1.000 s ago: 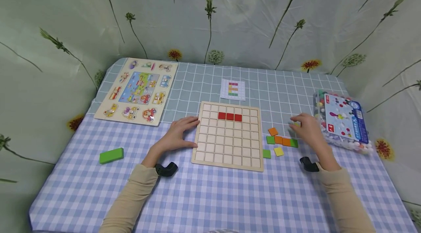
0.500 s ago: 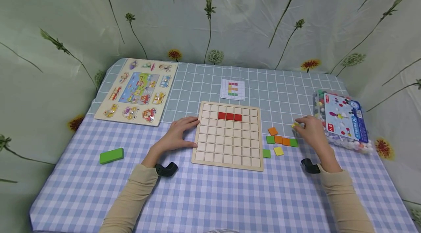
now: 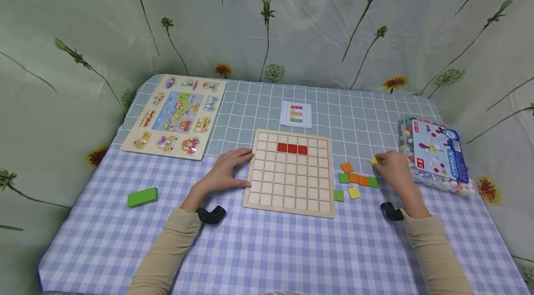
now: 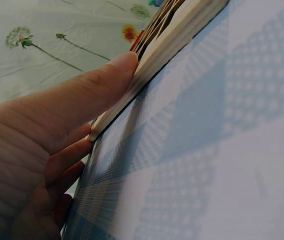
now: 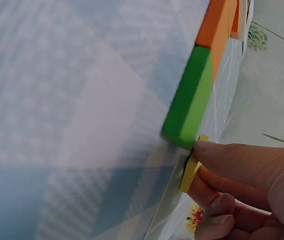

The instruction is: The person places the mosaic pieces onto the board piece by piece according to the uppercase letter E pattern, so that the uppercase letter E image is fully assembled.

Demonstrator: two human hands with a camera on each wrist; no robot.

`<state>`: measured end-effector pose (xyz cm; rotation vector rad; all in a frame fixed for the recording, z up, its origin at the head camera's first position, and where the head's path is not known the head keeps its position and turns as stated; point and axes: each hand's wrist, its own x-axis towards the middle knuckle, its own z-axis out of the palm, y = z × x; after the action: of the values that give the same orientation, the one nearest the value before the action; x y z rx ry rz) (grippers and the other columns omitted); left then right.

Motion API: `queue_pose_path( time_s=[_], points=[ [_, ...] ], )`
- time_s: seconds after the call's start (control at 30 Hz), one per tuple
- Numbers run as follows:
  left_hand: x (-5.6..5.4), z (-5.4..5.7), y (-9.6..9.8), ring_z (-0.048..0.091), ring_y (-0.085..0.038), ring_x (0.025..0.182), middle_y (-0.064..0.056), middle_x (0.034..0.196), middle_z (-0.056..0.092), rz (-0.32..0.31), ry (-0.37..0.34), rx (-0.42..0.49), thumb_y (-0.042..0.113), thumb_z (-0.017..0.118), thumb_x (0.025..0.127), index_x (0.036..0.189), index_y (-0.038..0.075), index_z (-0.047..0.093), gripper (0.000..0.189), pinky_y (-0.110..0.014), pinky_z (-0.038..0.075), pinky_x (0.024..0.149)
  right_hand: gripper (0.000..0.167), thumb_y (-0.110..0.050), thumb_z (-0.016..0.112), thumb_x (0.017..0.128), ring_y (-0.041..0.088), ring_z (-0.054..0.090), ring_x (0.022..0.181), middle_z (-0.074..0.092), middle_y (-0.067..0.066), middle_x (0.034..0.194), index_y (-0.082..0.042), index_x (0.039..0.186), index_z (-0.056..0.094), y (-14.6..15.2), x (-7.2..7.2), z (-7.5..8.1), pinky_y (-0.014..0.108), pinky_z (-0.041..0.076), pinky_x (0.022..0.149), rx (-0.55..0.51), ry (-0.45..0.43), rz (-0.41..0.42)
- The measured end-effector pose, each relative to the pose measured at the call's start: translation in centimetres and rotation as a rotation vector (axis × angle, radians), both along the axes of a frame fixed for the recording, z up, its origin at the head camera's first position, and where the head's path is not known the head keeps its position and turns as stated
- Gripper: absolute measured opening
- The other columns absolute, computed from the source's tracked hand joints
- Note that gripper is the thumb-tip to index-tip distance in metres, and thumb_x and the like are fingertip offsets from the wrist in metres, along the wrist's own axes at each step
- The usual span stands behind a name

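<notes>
In the head view a wooden grid board [image 3: 279, 177] lies mid-table, with three red tiles [image 3: 292, 148] in a row near its top. My left hand [image 3: 227, 172] rests against the board's left edge, fingers and thumb spread along it. The left wrist view shows the thumb on the board's rim. To the right of the board, my right hand [image 3: 393, 167] pinches a yellow tile [image 5: 189, 175] between thumb and fingers. Close by it in the right wrist view sits a green tile [image 5: 189, 100] at the end of a row with orange ones.
More loose tiles lie between board and right hand, among them an orange [image 3: 346, 167] and a yellow one [image 3: 354, 192]. A pattern card [image 3: 308, 121] lies behind the board. At left are a picture puzzle [image 3: 133, 140] and a green block [image 3: 142, 197]; a bead box [image 3: 438, 151] stands right.
My right hand has shifted slightly, and the yellow tile now shows at its fingertips, near the end of the tile row. The left hand has stayed at the board's edge.
</notes>
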<state>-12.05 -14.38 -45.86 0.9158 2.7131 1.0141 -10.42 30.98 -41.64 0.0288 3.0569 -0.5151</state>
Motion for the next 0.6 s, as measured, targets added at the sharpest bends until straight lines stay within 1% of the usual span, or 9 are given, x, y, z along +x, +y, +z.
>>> queue_pose_path(
  time_s=[0.1,0.27,0.43,0.53,0.6],
  points=[
    [0.0,0.0,0.0,0.034,-0.033,0.138,-0.012,0.147,0.042,0.002,-0.007,0.002,0.034,0.082,0.068,0.138,0.008,0.047,0.082,-0.056,0.026,0.102,0.031,-0.006,0.064,0.083,0.044,0.056,0.092,0.062,0.032,0.101,0.014,0.107,0.064,-0.2,0.0,0.1,0.053,0.043,0.081,0.0,0.008,0.007],
    [0.0,-0.1,0.0,0.035,-0.033,0.138,-0.012,0.147,0.042,0.005,0.003,-0.007,0.034,0.082,0.068,0.138,0.009,0.047,0.083,-0.056,0.026,0.101,0.03,-0.006,0.064,0.083,0.043,0.057,0.089,0.063,0.031,0.099,0.013,0.107,0.064,-0.7,-0.1,0.6,0.051,0.044,0.077,-0.003,0.037,0.041],
    [-0.1,-0.1,0.0,0.034,-0.032,0.138,-0.011,0.147,0.042,0.002,-0.002,-0.009,0.035,0.081,0.068,0.139,0.009,0.047,0.082,-0.055,0.026,0.102,0.029,-0.006,0.065,0.083,0.039,0.057,0.085,0.064,0.029,0.096,0.011,0.106,0.065,-1.9,-0.3,1.1,0.049,0.046,0.077,-0.012,0.029,0.052],
    [-0.1,-0.1,0.0,0.034,-0.031,0.139,-0.01,0.148,0.041,0.002,-0.007,-0.012,0.036,0.081,0.069,0.139,0.01,0.047,0.082,-0.054,0.026,0.103,0.028,-0.005,0.065,0.082,0.039,0.058,0.084,0.064,0.028,0.094,0.011,0.105,0.066,-2.7,-0.5,1.1,0.05,0.047,0.077,-0.008,0.049,0.078],
    [-0.1,-0.1,-0.1,0.034,-0.031,0.139,-0.01,0.148,0.041,0.002,-0.007,-0.016,0.036,0.081,0.069,0.139,0.01,0.047,0.082,-0.054,0.026,0.103,0.026,-0.004,0.066,0.082,0.039,0.059,0.084,0.065,0.027,0.092,0.011,0.103,0.067,-3.3,-0.7,1.1,0.05,0.048,0.076,0.004,0.073,0.111]
  ],
)
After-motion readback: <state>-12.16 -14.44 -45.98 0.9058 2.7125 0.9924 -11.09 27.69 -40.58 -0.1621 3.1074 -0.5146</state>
